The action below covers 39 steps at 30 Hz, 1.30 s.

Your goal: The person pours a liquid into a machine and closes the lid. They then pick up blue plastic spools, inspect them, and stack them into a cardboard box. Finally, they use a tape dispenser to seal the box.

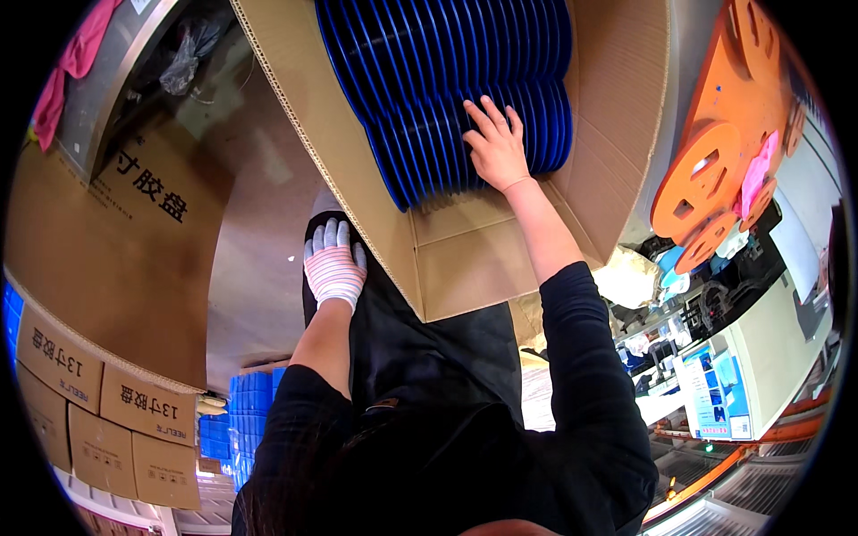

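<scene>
An open cardboard box (474, 268) stands in front of me, packed with several blue plastic reels (429, 98) on edge in close rows. My bare right hand (498, 147) reaches into it over the near part of the reels. Its fingers are spread and appear to touch the reel edges, gripping none of them. My left hand (335, 263) wears a striped white and pink glove with grey fingers. It lies flat on my dark-clothed leg, left of the box, fingers extended and holding nothing.
A large cardboard box (116, 259) stands at the left, with stacked smaller cartons (147, 397) below it. Blue crates (250, 406) are near my left elbow. On the right are orange discs (702, 179) with a pink cloth (758, 174) and a cluttered bench (657, 357).
</scene>
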Each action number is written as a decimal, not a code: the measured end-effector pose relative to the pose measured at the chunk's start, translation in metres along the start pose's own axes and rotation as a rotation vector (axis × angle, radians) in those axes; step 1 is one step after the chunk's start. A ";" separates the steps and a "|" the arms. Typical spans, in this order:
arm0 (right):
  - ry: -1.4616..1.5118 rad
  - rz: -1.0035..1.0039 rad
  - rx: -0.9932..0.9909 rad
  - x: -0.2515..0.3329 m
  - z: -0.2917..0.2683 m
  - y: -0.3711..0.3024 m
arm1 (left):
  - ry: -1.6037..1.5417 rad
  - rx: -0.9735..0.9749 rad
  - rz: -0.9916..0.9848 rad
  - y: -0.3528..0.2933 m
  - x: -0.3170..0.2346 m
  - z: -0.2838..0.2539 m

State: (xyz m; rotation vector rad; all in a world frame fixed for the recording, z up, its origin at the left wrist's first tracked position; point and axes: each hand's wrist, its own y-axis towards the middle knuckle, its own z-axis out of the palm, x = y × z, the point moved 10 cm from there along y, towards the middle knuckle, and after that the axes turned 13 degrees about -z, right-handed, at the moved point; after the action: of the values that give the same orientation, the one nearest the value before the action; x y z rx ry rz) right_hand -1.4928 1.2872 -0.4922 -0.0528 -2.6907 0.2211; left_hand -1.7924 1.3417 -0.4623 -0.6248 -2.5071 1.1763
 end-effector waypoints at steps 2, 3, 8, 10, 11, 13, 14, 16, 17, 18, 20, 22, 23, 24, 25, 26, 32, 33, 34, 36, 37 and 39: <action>0.046 0.055 -0.011 0.000 -0.007 0.002 | -0.011 0.005 -0.003 0.000 0.000 0.001; 0.065 0.061 0.007 0.001 -0.006 0.005 | -0.013 0.001 -0.002 0.000 0.001 0.001; 0.060 -0.010 -0.015 0.010 0.006 0.009 | -0.018 0.006 -0.002 0.001 0.000 0.000; 0.057 -0.038 -0.071 0.015 0.006 0.011 | -0.014 -0.002 0.002 0.001 0.000 0.000; 0.078 -0.046 -0.048 0.018 0.005 0.014 | -0.013 -0.006 0.002 0.000 0.000 0.000; 0.080 -0.075 0.004 0.021 0.011 0.015 | -0.014 -0.004 -0.002 0.000 0.001 0.000; 0.080 -0.088 0.029 0.023 0.013 0.015 | -0.013 -0.003 -0.001 0.000 0.000 -0.001; 0.074 -0.047 -0.008 0.022 0.011 0.015 | -0.008 -0.001 0.000 0.001 0.001 0.000; 0.088 -0.022 -0.027 0.022 0.006 0.017 | -0.006 0.001 -0.001 0.001 0.000 0.000; 0.102 0.003 -0.046 0.022 0.003 0.019 | -0.003 0.005 -0.004 0.001 0.001 0.001; 0.101 0.008 -0.004 0.026 0.006 0.023 | 0.006 0.015 -0.009 0.001 0.001 0.001; 0.094 0.005 0.016 0.029 0.009 0.025 | -0.001 0.026 -0.009 0.000 0.000 0.002; 0.087 -0.001 0.015 0.031 0.012 0.025 | -0.003 0.031 -0.009 0.000 0.000 0.001; 0.081 -0.008 0.015 0.033 0.015 0.026 | 0.003 0.031 -0.009 0.000 0.000 0.001; 0.094 -0.022 -0.015 0.035 0.016 0.027 | 0.009 0.030 -0.010 0.000 0.000 0.000; 0.098 -0.045 -0.017 0.039 0.016 0.028 | 0.014 0.030 -0.010 0.001 0.000 0.000; 0.106 -0.098 0.047 0.047 0.025 0.031 | -0.004 0.039 -0.011 0.000 0.001 0.001; 0.127 -0.074 0.021 0.046 0.022 0.032 | -0.010 0.034 -0.011 0.000 0.001 0.001; 0.148 -0.050 -0.006 0.046 0.019 0.033 | -0.017 0.029 -0.011 0.000 0.002 0.002; 0.158 -0.026 -0.017 0.048 0.018 0.036 | -0.026 0.022 -0.005 -0.001 0.002 0.002; 0.148 -0.027 -0.003 0.050 0.020 0.037 | -0.028 0.019 -0.002 -0.001 0.002 0.001; 0.154 -0.028 0.006 0.053 0.025 0.040 | -0.030 0.010 0.002 -0.001 0.002 -0.001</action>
State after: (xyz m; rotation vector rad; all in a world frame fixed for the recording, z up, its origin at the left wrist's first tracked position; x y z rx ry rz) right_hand -1.5518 1.3265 -0.4989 -0.0295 -2.5360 0.2080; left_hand -1.7936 1.3425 -0.4606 -0.6122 -2.5243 1.2064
